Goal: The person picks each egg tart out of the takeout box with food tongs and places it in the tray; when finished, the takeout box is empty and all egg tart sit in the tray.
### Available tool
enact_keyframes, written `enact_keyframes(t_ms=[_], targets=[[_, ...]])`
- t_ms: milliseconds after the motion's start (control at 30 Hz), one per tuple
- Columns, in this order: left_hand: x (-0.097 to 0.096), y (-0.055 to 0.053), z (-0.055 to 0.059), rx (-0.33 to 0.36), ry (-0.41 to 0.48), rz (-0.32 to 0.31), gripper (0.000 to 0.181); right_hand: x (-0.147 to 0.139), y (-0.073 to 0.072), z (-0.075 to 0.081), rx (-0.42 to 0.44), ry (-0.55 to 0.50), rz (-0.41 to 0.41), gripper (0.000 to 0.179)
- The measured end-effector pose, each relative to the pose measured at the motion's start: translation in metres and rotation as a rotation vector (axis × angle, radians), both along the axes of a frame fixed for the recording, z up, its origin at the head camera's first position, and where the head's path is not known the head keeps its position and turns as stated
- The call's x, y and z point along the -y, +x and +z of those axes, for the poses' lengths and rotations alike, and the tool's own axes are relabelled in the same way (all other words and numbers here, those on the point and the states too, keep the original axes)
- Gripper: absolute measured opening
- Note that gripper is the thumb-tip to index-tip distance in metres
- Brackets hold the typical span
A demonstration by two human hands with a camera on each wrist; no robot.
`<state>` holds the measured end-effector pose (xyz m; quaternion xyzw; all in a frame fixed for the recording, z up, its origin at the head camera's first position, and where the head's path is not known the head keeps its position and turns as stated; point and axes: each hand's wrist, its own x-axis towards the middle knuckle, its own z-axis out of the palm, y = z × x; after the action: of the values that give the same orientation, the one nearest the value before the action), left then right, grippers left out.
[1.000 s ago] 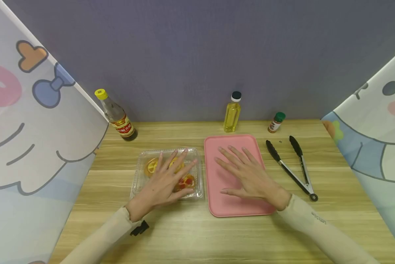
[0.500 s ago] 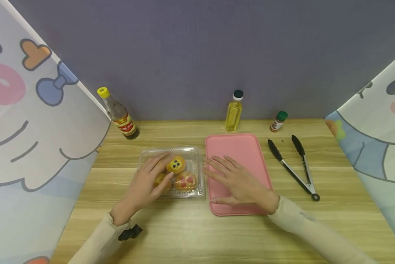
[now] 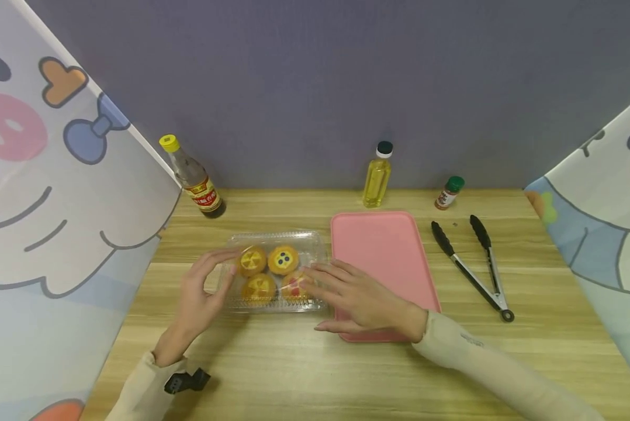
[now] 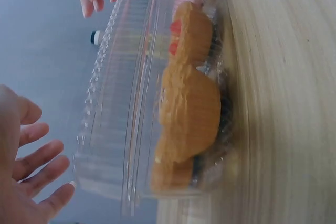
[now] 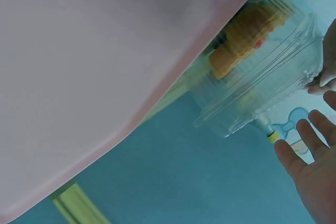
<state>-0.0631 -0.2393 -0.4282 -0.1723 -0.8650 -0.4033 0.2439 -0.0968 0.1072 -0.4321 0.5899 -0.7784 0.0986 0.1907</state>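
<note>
A clear plastic clamshell box (image 3: 307, 238) stands on the table, its lid down. Several small muffins (image 3: 283, 259) with yellow, blue-dotted and red tops show through it. At the box's left side is my left hand (image 3: 199, 298), thumb and fingers spread apart. The left wrist view shows its fingertips (image 4: 59, 195) close to the lid edge; contact is hard to tell. My right hand (image 3: 364, 301) reaches across the left edge of a pink tray (image 3: 383, 245) toward the box's right side. In the right wrist view its fingers (image 5: 312, 140) are spread and hold nothing.
A dark sauce bottle (image 3: 199, 186) with a yellow cap stands at back left. An oil bottle (image 3: 376, 181) and a green-capped spice jar (image 3: 448, 195) stand along the back wall. Black-tipped tongs (image 3: 475, 280) lie spread right of the tray. Printed cloth panels flank the table.
My left hand has slid off the top of the box to its left side, uncovering the muffins. My right hand has moved left from over the tray to the box's right side.
</note>
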Motion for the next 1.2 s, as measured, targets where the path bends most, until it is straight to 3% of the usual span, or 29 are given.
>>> enact_keyframes(t_ms=[167,300,433,567,700,833,1067,1200], targets=[[0.013,0.003,-0.005,0.0,0.067,0.069,0.027,0.013,0.003,0.003,-0.078,0.005,0.038,0.066],[0.019,0.007,-0.007,0.045,0.137,0.14,0.021,0.022,0.006,0.005,-0.128,0.019,0.038,0.064],[0.024,0.009,-0.011,0.127,0.208,0.22,0.02,0.029,0.008,0.005,-0.163,0.036,0.047,0.06],[0.032,0.007,-0.017,0.223,0.167,0.279,0.02,0.033,0.011,0.005,-0.175,0.062,0.056,0.052],[0.04,0.007,-0.024,0.314,0.077,0.258,0.021,0.042,0.015,0.007,-0.213,0.066,0.065,0.046],[0.045,0.01,-0.027,0.424,0.067,0.197,0.022,0.052,0.019,0.008,-0.296,0.065,0.091,0.043],[0.048,0.019,-0.025,0.657,0.207,0.12,0.028,0.069,0.021,0.004,-0.351,0.078,0.167,0.041],[0.049,0.021,-0.025,0.741,0.269,0.099,0.031,0.077,0.023,0.003,-0.358,0.092,0.177,0.041]])
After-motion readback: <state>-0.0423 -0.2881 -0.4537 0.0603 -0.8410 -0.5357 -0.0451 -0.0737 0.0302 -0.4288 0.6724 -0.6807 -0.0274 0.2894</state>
